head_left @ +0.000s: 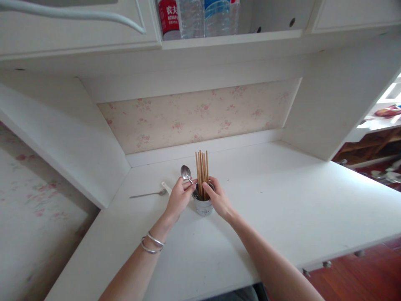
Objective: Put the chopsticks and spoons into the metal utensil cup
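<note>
My left hand [179, 196] pinches a metal spoon [186, 172], its bowl raised and its handle slanting down toward the holder. A pale utensil holder [203, 207] with small holes in its side stands upright on the counter. Several wooden chopsticks [202, 169] rise out of it. My right hand [218, 196] is closed at the holder's right side, thumb across the chopsticks and fingers behind them, partly hidden. Left of my left hand lie a thin long-handled metal utensil [148, 195] and a white handle [166, 188], whose other end is hidden by that hand.
The white counter [282, 200] runs to the right. White side panels [84, 138] enclose the work area, with flowered wallpaper [200, 113] behind. Overhead, a shelf holds plastic bottles [191, 19], and a white cable [78, 13] hangs at upper left.
</note>
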`<state>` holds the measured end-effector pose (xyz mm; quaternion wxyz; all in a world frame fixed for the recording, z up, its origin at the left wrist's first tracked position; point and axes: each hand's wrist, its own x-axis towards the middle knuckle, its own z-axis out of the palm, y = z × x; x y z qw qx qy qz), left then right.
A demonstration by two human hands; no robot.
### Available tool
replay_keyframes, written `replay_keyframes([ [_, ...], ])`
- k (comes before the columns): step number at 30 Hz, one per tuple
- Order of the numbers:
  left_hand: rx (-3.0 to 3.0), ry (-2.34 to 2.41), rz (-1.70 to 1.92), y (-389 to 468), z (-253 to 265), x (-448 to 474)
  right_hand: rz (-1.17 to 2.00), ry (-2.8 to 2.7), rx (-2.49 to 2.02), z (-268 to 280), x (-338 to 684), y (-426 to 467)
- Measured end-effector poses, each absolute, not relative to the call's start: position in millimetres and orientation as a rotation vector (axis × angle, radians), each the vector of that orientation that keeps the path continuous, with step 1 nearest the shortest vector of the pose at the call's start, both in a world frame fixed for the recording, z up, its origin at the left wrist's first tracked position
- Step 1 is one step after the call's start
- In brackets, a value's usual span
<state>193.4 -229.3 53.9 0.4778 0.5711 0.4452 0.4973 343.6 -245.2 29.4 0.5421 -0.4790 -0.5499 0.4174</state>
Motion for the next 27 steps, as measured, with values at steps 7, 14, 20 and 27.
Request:
replay_keyframes([
  [7,1.326,1.05,1.156,-231.7,40.4,194.5,1.006,-1.301,-1.159,25.1,343.9,-243.1],
  [14,1.298,0.866,1.102,-248.4,50.7,196.5,0.988,-1.304,-1.172,27.1,342.9,-243.7],
  [20,1.243,0.732,1.077,-258.1,36.8,199.8,0.999,-1.304,-1.162,29.4,342.2,-245.6],
  [27,1.227,0.783,1.178,-255.2,20.2,206.6,0.328,-1.277,-1.22,59.7,334.6,-265.8],
])
